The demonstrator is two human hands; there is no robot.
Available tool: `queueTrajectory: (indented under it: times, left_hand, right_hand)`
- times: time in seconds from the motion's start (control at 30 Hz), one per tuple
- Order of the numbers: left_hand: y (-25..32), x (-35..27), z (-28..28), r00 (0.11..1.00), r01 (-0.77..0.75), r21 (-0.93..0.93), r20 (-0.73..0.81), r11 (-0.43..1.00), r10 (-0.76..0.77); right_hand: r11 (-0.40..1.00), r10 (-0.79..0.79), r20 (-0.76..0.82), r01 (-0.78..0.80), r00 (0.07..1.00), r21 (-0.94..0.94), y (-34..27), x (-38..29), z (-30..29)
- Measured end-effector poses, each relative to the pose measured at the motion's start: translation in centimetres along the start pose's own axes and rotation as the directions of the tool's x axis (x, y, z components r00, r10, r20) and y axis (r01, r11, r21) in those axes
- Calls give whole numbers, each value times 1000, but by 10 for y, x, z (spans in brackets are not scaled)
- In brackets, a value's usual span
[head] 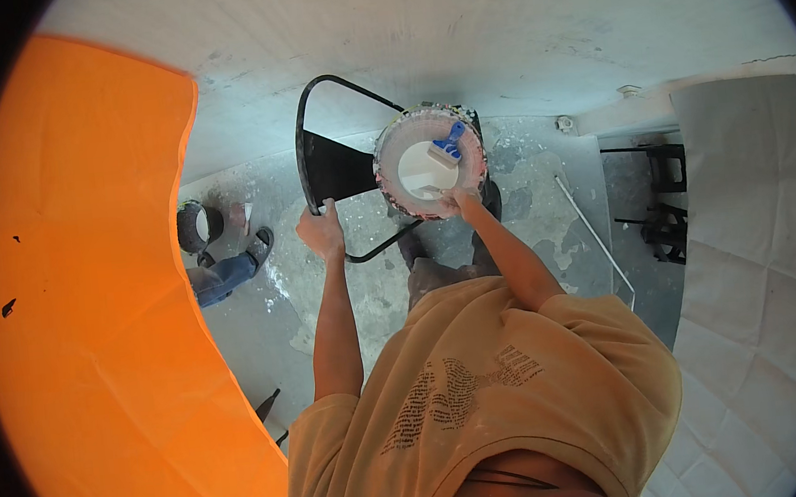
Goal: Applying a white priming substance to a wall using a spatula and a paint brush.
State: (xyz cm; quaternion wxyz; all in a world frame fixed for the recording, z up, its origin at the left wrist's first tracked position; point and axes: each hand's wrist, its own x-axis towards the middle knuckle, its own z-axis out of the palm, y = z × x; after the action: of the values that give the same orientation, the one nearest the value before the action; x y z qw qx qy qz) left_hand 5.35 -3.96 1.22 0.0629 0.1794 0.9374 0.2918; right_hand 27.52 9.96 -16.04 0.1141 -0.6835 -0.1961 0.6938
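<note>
A paint-crusted bucket with pale liquid inside stands before me, apparently on a black chair with a bent tube frame. Inside the bucket, against its wall, rests a putty knife with a blue handle. My left hand is closed around the chair's tube, to the left of the bucket. At the bucket's near rim is my right hand, its fingers bent over the edge. Whether it grips the rim or a small tool there cannot be told.
An orange sheet hangs at left; beside it show another person's leg and sandal and a dark bucket. A white rod lies on the stained floor. Black stools and a grey sheet are at right, a pale wall ahead.
</note>
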Motion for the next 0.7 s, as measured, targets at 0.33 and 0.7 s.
queueTrajectory:
  times: [0.33, 0.7]
  left_hand:
    - [12, -1, -4, 993, 95, -33, 69, 995, -93]
    - [-4, 3, -3, 995, 102, -49, 22, 994, -101]
  right_hand:
    - [904, 230, 289, -314, 929, 289, 39, 55, 27]
    - [511, 225, 204, 63, 953, -857, 11, 48, 66]
